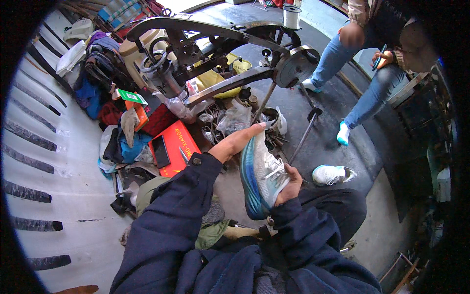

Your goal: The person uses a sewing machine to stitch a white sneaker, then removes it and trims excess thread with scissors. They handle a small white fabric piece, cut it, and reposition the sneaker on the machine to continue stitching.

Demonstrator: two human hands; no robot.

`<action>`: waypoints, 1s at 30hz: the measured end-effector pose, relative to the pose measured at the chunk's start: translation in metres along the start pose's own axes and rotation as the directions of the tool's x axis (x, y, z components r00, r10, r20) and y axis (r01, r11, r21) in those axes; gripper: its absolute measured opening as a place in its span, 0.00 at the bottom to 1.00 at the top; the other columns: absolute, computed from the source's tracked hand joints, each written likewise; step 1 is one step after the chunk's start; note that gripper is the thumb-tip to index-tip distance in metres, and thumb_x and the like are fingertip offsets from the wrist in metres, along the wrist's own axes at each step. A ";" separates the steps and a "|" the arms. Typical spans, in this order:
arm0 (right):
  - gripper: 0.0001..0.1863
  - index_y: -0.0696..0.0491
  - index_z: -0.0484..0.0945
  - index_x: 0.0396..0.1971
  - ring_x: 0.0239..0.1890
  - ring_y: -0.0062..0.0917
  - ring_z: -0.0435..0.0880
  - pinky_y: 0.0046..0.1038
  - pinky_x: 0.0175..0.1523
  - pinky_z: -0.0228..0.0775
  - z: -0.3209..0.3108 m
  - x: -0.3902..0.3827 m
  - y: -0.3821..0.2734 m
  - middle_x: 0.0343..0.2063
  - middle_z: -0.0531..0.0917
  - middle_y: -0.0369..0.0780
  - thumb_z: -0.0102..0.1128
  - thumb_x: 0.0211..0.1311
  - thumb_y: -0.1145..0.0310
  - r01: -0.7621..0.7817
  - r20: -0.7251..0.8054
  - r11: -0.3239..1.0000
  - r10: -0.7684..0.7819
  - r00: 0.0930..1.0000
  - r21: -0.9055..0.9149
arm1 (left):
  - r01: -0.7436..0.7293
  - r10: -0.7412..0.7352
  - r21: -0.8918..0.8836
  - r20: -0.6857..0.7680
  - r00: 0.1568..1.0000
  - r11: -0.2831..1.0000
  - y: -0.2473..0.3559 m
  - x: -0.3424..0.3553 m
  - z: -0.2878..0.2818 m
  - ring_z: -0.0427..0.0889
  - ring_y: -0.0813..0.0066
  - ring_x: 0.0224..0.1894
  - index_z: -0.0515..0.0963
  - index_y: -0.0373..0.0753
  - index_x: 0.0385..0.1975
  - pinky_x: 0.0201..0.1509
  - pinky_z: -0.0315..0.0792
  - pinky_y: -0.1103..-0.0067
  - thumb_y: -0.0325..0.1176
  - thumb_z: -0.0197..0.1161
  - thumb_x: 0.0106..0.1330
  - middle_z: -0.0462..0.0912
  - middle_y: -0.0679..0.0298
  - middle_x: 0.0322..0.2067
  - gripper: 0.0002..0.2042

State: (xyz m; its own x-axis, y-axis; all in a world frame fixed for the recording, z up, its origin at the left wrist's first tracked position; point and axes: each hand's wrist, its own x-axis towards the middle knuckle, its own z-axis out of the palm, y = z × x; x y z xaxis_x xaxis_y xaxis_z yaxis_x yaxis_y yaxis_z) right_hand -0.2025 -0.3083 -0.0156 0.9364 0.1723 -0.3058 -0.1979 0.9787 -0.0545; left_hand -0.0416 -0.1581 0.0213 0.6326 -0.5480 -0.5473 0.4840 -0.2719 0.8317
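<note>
A white running shoe [267,169] with a blue and teal sole is held up in front of me, its sole side turned to the left. My left hand [242,139] is closed on the upper end of the shoe, thumb over its edge. Lower down, my right hand [290,186] grips the shoe beside its white laces, near the foot opening. A matching white shoe [334,174] lies on the floor to the right, apart from my hands. Beyond the held shoe stands an old metal hand-cranked sewing machine [220,36] with a large wheel.
A red box [176,147] with a dark phone [160,152] on it lies left of my arm. Bags, cloths and loose parts crowd beneath the machine. A spool of white thread [292,18] tops it. Another person [372,73] sits at the far right, holding a phone.
</note>
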 end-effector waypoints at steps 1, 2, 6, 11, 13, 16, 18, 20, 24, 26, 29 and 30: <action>0.31 0.65 0.73 0.58 0.58 0.50 0.78 0.52 0.68 0.64 0.000 0.000 0.000 0.56 0.79 0.54 0.53 0.60 0.57 0.022 -0.036 0.999 -0.023 0.999 -0.028 | -0.009 0.009 -0.003 0.001 1.000 1.000 0.000 0.000 0.000 0.78 0.78 0.31 0.81 0.38 0.41 0.37 0.72 0.80 0.63 0.54 0.68 0.82 0.66 0.33 0.29; 0.31 0.65 0.73 0.58 0.58 0.50 0.78 0.51 0.68 0.64 0.000 -0.001 0.001 0.56 0.80 0.54 0.53 0.60 0.57 0.038 -0.039 0.999 -0.040 0.998 -0.037 | -0.018 0.018 -0.008 0.002 1.000 1.000 -0.001 0.000 0.000 0.78 0.78 0.30 0.81 0.38 0.40 0.37 0.72 0.80 0.63 0.54 0.68 0.82 0.66 0.33 0.28; 0.31 0.66 0.73 0.58 0.58 0.49 0.78 0.49 0.68 0.64 -0.001 0.000 0.001 0.56 0.80 0.54 0.53 0.60 0.58 0.053 0.075 0.998 -0.049 0.996 -0.042 | -0.063 0.062 0.014 0.013 0.998 0.998 -0.002 0.001 -0.004 0.79 0.75 0.32 0.81 0.36 0.39 0.39 0.72 0.79 0.64 0.53 0.68 0.82 0.64 0.33 0.31; 0.30 0.65 0.74 0.57 0.57 0.49 0.79 0.48 0.67 0.66 -0.003 0.003 0.004 0.56 0.80 0.53 0.53 0.60 0.59 0.023 -0.007 1.000 -0.023 1.000 -0.014 | -0.054 0.054 0.008 0.018 0.998 0.999 -0.007 0.000 -0.008 0.80 0.74 0.34 0.82 0.34 0.38 0.41 0.72 0.78 0.65 0.52 0.67 0.83 0.62 0.34 0.32; 0.29 0.65 0.75 0.56 0.56 0.48 0.80 0.48 0.67 0.66 -0.002 0.004 0.007 0.55 0.81 0.53 0.53 0.60 0.60 0.021 -0.031 1.000 -0.022 0.999 -0.019 | -0.050 0.049 0.004 0.014 0.999 0.999 -0.011 -0.001 -0.010 0.80 0.74 0.34 0.82 0.34 0.39 0.42 0.73 0.77 0.65 0.53 0.67 0.83 0.62 0.34 0.33; 0.27 0.65 0.75 0.55 0.53 0.47 0.81 0.47 0.65 0.68 0.000 0.007 0.009 0.52 0.82 0.52 0.54 0.60 0.61 -0.019 -0.111 0.997 0.011 0.994 -0.075 | -0.056 0.056 0.018 -0.007 0.998 0.998 -0.017 -0.003 -0.017 0.80 0.74 0.35 0.82 0.34 0.41 0.43 0.73 0.77 0.65 0.52 0.68 0.83 0.63 0.35 0.34; 0.25 0.64 0.76 0.53 0.51 0.45 0.82 0.45 0.64 0.70 -0.002 0.011 0.010 0.50 0.83 0.50 0.55 0.60 0.63 -0.083 -0.129 0.988 0.066 0.989 -0.127 | -0.033 0.032 -0.028 -0.026 0.999 0.999 -0.026 -0.007 -0.023 0.80 0.74 0.37 0.82 0.33 0.43 0.45 0.73 0.77 0.65 0.52 0.68 0.83 0.63 0.38 0.34; 0.23 0.63 0.77 0.52 0.49 0.43 0.83 0.43 0.62 0.73 -0.009 0.017 0.012 0.48 0.84 0.49 0.57 0.59 0.65 -0.142 -0.258 0.957 0.074 0.963 -0.254 | -0.015 0.012 -0.058 -0.055 0.998 0.998 -0.039 -0.013 -0.031 0.81 0.73 0.38 0.81 0.33 0.45 0.47 0.73 0.78 0.64 0.52 0.69 0.84 0.63 0.40 0.34; 0.18 0.61 0.79 0.48 0.42 0.30 0.85 0.33 0.51 0.77 -0.038 0.028 0.020 0.43 0.85 0.42 0.62 0.63 0.65 -0.241 -0.301 0.824 0.091 0.949 -0.513 | -0.058 0.048 -0.064 -0.148 0.988 0.996 -0.074 -0.029 -0.049 0.81 0.72 0.45 0.79 0.33 0.52 0.53 0.71 0.78 0.63 0.52 0.70 0.84 0.62 0.45 0.34; 0.15 0.61 0.81 0.44 0.38 0.25 0.83 0.28 0.46 0.74 -0.054 0.033 0.019 0.39 0.85 0.38 0.62 0.65 0.65 -0.186 -0.235 0.533 -0.025 0.972 -0.826 | -0.106 0.099 -0.013 -0.257 0.961 0.994 -0.090 -0.042 -0.060 0.80 0.71 0.48 0.78 0.34 0.54 0.56 0.70 0.78 0.63 0.51 0.70 0.83 0.61 0.47 0.34; 0.12 0.61 0.83 0.39 0.34 0.19 0.80 0.24 0.42 0.71 -0.079 0.042 0.028 0.35 0.85 0.34 0.62 0.66 0.66 -0.121 -0.183 0.342 -0.156 0.971 -0.932 | -0.166 0.228 0.204 -0.332 0.915 0.965 -0.100 -0.061 -0.082 0.81 0.65 0.46 0.76 0.36 0.49 0.49 0.73 0.68 0.66 0.48 0.71 0.78 0.53 0.52 0.33; 0.11 0.61 0.84 0.37 0.33 0.18 0.79 0.23 0.41 0.70 -0.087 0.047 0.030 0.34 0.85 0.33 0.62 0.67 0.67 -0.108 -0.187 0.363 -0.189 0.964 -0.926 | -0.079 0.126 0.148 -0.335 0.934 0.986 -0.100 -0.071 -0.091 0.83 0.60 0.40 0.72 0.39 0.50 0.43 0.75 0.64 0.67 0.48 0.70 0.78 0.50 0.50 0.32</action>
State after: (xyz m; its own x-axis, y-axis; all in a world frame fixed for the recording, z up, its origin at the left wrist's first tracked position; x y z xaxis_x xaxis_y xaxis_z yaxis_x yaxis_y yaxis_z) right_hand -0.1895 -0.2801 -0.1142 0.8859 -0.0401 -0.4622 -0.4415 0.2332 -0.8664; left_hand -0.0798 -0.0202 -0.0313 0.8541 -0.2809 -0.4378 0.3372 -0.3420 0.8771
